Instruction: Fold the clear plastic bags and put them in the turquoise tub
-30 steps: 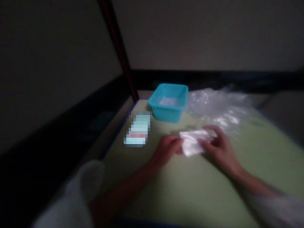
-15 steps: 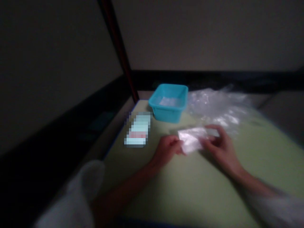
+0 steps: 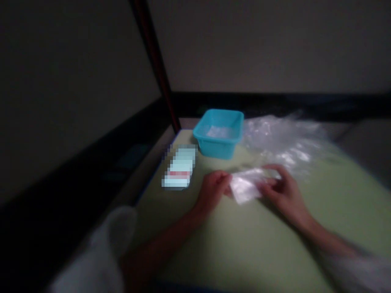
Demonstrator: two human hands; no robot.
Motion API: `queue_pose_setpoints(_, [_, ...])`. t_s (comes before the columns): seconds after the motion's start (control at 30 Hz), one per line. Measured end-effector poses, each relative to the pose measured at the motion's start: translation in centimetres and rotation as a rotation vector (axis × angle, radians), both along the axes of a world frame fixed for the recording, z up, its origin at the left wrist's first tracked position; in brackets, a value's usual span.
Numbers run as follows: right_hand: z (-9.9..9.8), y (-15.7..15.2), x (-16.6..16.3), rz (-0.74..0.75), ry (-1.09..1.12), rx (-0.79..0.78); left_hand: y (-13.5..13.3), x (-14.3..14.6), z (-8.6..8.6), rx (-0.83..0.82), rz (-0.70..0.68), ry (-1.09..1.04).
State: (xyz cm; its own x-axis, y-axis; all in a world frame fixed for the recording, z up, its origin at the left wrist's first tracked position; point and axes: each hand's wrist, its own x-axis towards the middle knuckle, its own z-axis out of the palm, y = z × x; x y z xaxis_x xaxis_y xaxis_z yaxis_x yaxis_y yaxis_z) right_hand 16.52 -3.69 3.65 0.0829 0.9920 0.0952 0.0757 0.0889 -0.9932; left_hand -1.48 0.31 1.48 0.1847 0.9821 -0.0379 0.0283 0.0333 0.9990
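A small clear plastic bag with something pale in it is held just above the pale green table. My left hand pinches its left edge, fingers closed. From the right, my right hand grips the other end with curled fingers. The picture is dim and blurred, so what the bag contains cannot be made out.
A turquoise plastic tub with something white inside stands at the back of the table. To its right lies a heap of clear plastic bags. A pixelated light card or packet lies left of my hands. A dark red post rises behind.
Both hands have stayed in place, shifting the small bag slightly between them. The bag now lies a little flatter and lower.
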Motion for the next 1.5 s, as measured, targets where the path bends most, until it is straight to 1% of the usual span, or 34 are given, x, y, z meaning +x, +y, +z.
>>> queue_pose_setpoints(0.13, [0.1, 0.0, 0.0, -0.022, 0.008, -0.015, 0.2, 0.1, -0.2, 0.032, 0.011, 0.006])
queue_pose_setpoints(0.27, [-0.1, 0.0, 0.0, -0.050, 0.068, -0.051, 0.4, -0.1, 0.2, 0.007, 0.015, -0.017])
queue_pose_setpoints(0.37, [-0.4, 0.1, 0.2, -0.082, 0.126, -0.074, 1.2, -0.5, 0.9, -0.022, 0.086, -0.073])
queue_pose_setpoints(0.5, [-0.9, 0.4, 0.4, -0.097, 0.154, -0.091, 3.3, -1.4, 2.0, -0.086, 0.230, -0.269])
queue_pose_setpoints(0.6, [-1.4, 0.7, 0.7, -0.091, 0.148, -0.096, 5.1, -1.7, 2.5, -0.137, 0.252, -0.400])
queue_pose_setpoints(0.7, [-1.8, 0.8, 1.0, -0.088, 0.155, -0.102, 6.3, -1.6, 2.2, -0.179, 0.268, -0.504])
queue_pose_setpoints(0.83, [-1.9, 0.7, 1.2, -0.106, 0.152, -0.125, 7.1, -1.1, 1.5, -0.234, 0.319, -0.697])
queue_pose_setpoints(0.93, [-1.5, 0.7, 1.3, -0.116, 0.155, -0.129, 7.1, -1.1, 1.9, -0.227, 0.360, -0.844])
queue_pose_setpoints(1.0, [-0.8, 0.7, 1.4, -0.129, 0.155, -0.107, 6.7, -1.4, 2.6, -0.208, 0.377, -0.853])
queue_pose_setpoints(1.07, [0.3, 0.6, 1.8, -0.169, 0.123, -0.070, 6.0, -2.0, 3.4, -0.198, 0.365, -0.812])
queue_pose_setpoints(1.2, [3.8, 0.3, 3.1, -0.257, 0.020, 0.013, 3.9, -3.1, 4.8, -0.148, 0.270, -0.728])
queue_pose_setpoints(1.37, [9.1, 0.1, 3.9, -0.292, -0.146, 0.139, 1.1, -2.7, 5.5, -0.141, 0.157, -0.634])
queue_pose_setpoints(1.43, [10.6, 0.5, 3.7, -0.302, -0.240, 0.213, 0.2, -2.1, 5.7, -0.145, 0.108, -0.602])
queue_pose_setpoints(1.5, [11.4, 1.2, 3.4, -0.292, -0.353, 0.309, -0.5, -1.5, 5.7, -0.157, 0.060, -0.585])
